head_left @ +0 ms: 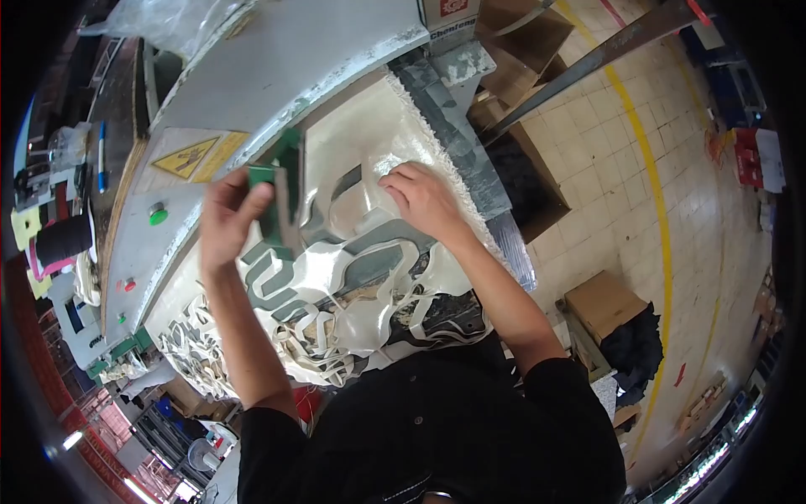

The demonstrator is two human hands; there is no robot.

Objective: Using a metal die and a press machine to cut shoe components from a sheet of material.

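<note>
My left hand grips a green metal-edged cutting die, held tilted and slightly blurred over the left part of a glossy off-white sheet. The thumb presses against the die's near side. My right hand rests on the sheet's right side, its fingers bent and drawn together; what they pinch, if anything, is hidden. Between the hands a dark opening shows in the sheet. Closer to me, curved cut-outs leave strips of off-white scrap over a dark grey cutting surface.
A grey machine beam spans behind the sheet. On its left side are a yellow warning triangle, a green button and a red button. Cardboard boxes stand on the tiled floor at right, by a yellow line.
</note>
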